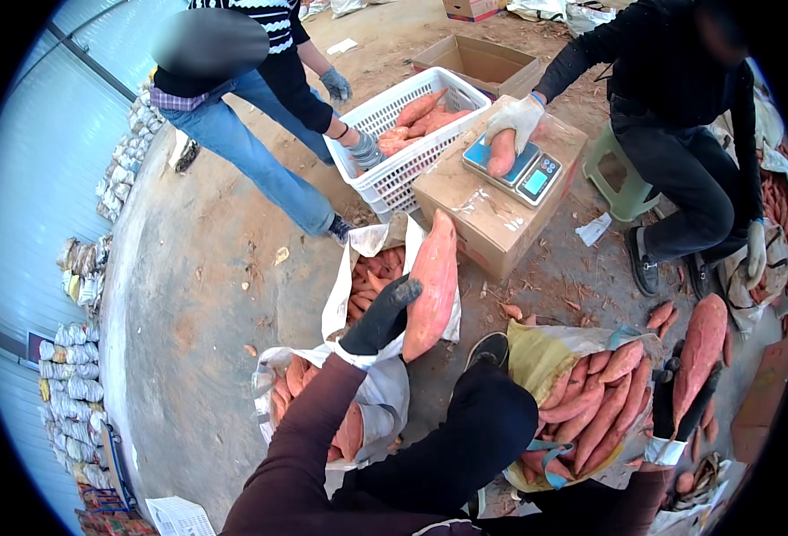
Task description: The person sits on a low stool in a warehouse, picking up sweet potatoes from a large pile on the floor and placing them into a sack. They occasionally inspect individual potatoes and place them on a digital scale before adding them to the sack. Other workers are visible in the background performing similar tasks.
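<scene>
My left hand, in a dark glove, holds a large sweet potato raised over the open white sack of smaller sweet potatoes. My right hand, gloved too, grips another large sweet potato at the right. Between my arms a yellowish woven sack lies open, full of long sweet potatoes. Below my left hand stands a second white sack with larger sweet potatoes; my left forearm partly hides it.
A co-worker's gloved hand holds a sweet potato on a digital scale atop a cardboard box. Another person's gloved hand reaches into a white plastic crate. An open carton and a green stool stand beyond.
</scene>
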`<state>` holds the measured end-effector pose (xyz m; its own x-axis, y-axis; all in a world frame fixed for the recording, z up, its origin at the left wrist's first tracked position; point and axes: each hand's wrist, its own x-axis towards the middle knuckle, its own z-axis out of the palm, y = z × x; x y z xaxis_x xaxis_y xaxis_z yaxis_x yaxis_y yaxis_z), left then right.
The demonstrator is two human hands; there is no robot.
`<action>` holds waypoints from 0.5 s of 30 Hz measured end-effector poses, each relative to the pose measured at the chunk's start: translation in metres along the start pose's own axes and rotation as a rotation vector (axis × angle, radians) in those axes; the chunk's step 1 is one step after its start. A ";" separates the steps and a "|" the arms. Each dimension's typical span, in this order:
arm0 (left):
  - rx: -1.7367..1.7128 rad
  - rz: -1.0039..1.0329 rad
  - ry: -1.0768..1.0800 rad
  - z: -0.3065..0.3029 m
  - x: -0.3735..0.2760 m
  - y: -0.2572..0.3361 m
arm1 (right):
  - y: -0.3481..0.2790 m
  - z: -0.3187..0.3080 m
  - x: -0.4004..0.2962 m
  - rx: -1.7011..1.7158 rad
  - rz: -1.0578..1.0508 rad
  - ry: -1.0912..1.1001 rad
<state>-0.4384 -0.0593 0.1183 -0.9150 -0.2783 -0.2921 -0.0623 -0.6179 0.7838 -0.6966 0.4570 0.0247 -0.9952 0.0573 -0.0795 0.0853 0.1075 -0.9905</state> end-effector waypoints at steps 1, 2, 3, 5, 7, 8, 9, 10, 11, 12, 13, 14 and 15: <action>-0.044 0.003 0.013 -0.010 0.003 -0.008 | 0.001 0.000 0.003 -0.019 0.005 0.014; -0.089 0.006 0.025 -0.023 0.009 -0.017 | 0.003 -0.001 0.005 -0.039 0.012 0.030; -0.171 -0.009 0.005 -0.030 0.015 -0.024 | 0.004 -0.004 0.006 -0.060 0.013 0.047; -0.291 -0.036 -0.013 -0.042 0.020 -0.030 | 0.009 -0.006 0.008 -0.088 0.032 0.077; -0.404 -0.083 -0.047 -0.047 0.027 -0.035 | 0.010 -0.010 0.012 -0.119 0.040 0.109; -0.463 -0.116 -0.069 -0.049 0.027 -0.036 | 0.012 -0.010 0.013 -0.135 0.044 0.118; -0.437 -0.114 -0.025 -0.050 0.028 -0.037 | 0.012 -0.009 0.014 -0.143 0.051 0.129; -0.411 -0.111 0.020 -0.048 0.030 -0.040 | 0.014 -0.009 0.014 -0.155 0.057 0.141; -0.366 -0.096 0.057 -0.048 0.031 -0.040 | 0.015 -0.008 0.015 -0.161 0.064 0.146; -0.316 -0.087 0.089 -0.042 0.034 -0.037 | 0.017 -0.009 0.015 -0.172 0.071 0.161; -0.274 -0.077 0.121 -0.033 0.036 -0.033 | 0.017 -0.011 0.016 -0.188 0.073 0.175; -0.181 -0.045 0.135 -0.023 0.037 -0.028 | 0.018 -0.012 0.017 -0.199 0.078 0.189; -0.088 -0.010 0.152 -0.014 0.038 -0.021 | 0.018 -0.012 0.018 -0.206 0.079 0.198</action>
<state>-0.4663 -0.0675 0.0834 -0.8431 -0.3756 -0.3847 -0.0302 -0.6813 0.7314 -0.7122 0.4716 0.0063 -0.9580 0.2642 -0.1117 0.1902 0.2933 -0.9369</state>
